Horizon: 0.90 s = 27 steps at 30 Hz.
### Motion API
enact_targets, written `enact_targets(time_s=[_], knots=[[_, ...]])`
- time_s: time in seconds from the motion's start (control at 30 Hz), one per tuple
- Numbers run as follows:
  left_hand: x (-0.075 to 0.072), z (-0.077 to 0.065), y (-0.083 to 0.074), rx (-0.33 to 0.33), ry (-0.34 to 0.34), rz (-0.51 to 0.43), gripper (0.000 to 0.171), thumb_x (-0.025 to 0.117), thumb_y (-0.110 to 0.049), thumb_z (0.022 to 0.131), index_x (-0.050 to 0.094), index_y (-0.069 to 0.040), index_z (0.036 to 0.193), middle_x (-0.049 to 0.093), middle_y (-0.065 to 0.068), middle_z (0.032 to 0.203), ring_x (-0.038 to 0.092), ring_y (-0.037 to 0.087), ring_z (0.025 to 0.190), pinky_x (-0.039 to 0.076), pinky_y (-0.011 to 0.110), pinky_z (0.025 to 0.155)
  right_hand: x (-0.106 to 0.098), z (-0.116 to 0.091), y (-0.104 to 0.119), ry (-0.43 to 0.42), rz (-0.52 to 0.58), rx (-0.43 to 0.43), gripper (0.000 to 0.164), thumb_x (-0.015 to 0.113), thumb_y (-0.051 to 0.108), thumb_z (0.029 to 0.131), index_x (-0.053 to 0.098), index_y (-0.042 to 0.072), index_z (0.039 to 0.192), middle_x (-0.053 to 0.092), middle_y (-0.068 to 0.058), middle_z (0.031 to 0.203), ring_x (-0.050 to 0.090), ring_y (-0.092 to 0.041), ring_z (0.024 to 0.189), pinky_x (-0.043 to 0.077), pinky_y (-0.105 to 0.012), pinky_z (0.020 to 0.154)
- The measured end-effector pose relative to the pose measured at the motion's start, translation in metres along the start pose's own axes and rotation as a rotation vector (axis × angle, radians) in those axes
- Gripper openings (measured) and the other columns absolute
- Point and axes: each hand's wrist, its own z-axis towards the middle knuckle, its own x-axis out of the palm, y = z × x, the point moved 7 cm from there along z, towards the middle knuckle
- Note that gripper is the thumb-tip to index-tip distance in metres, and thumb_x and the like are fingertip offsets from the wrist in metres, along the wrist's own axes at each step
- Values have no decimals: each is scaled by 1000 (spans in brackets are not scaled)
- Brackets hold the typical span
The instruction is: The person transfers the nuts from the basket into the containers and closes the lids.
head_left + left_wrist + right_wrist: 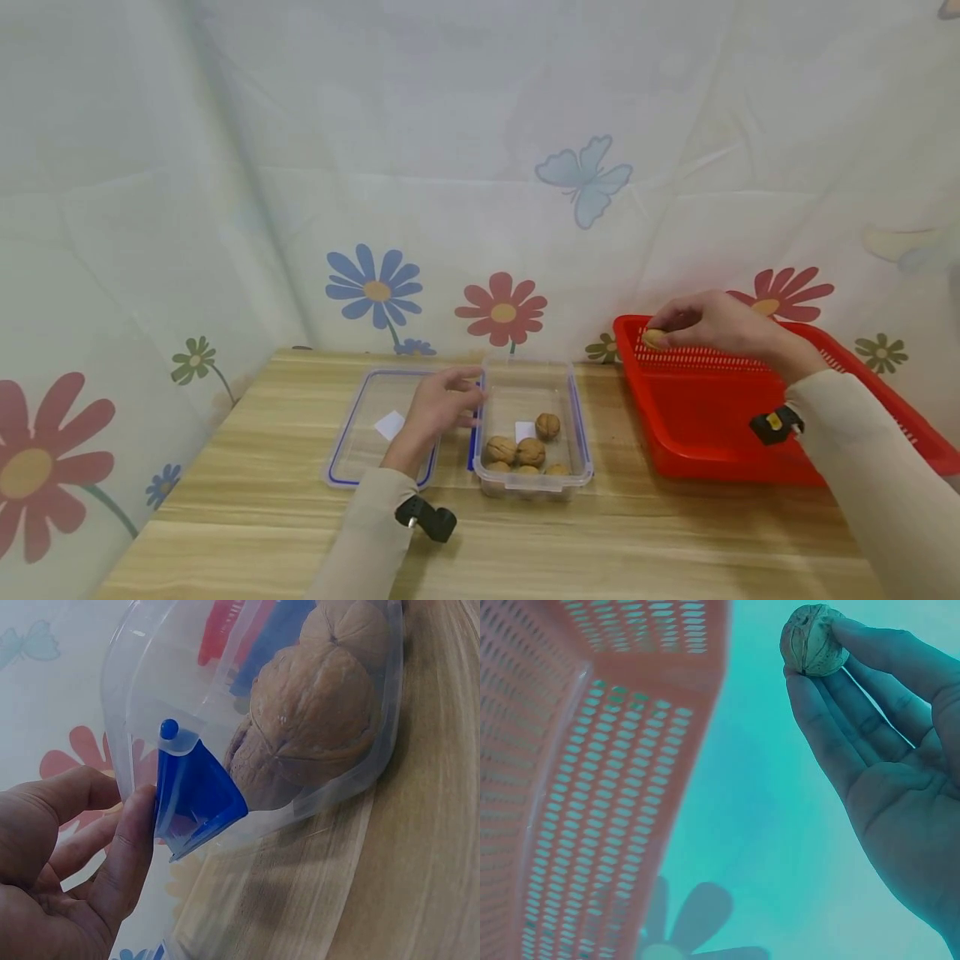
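Towards the bench's (637,542) far right corner, above the red basket (705,417), the right hand's (712,325) grip is clamped on one walnut (653,339), thumb against fingertips; near the far edge, the left hand's (438,404) fingers lie loosely apart beside the clear container (536,482) — whether touching, I cannot tell; best keep the pinch firm, lift clear of both rims, and release low — gently — beside the other walnuts (531,452).
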Motion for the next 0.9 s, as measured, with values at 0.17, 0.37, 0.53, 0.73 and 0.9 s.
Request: enact_targets(time_s=[0.17,0.37,0.53,0.73,0.9], knots=[[0,-1,0,-4,-3,2,46,73,-3,96,67,-4,142,69,21,123,73,28,97,67,37,73,0,-7,22,6,32,-5,50,83,38,95,71,14,137,75,-8,122,70,-30,98,66,-39,84],[0,-1,0,-3,-4,11,45,72,-2,97,67,-4,142,69,20,123,73,28,97,67,36,72,5,-13,55,-51,1,-125,40,81,29,97,74,14,133,76,-3,120,70,-26,105,63,-33,91],[0,-1,0,0,-6,6,45,72,-1,97,67,-3,141,69,21,122,73,28,96,67,36,71,17,-13,78,-80,0,-266,30,80,14,97,77,13,127,77,-1,117,71,-21,104,59,-20,91],[0,0,1,4,-8,3,45,72,0,96,67,-2,141,69,21,121,73,27,94,67,36,71,38,-13,96,-80,39,-331,29,81,11,96,77,9,125,76,-2,116,70,-21,103,58,-19,91],[0,0,1,5,-6,0,45,72,0,96,67,-2,141,70,20,119,74,27,94,67,36,71,58,-8,107,-72,81,-366,29,81,8,95,77,7,123,76,-3,115,71,-22,103,60,-25,94]])
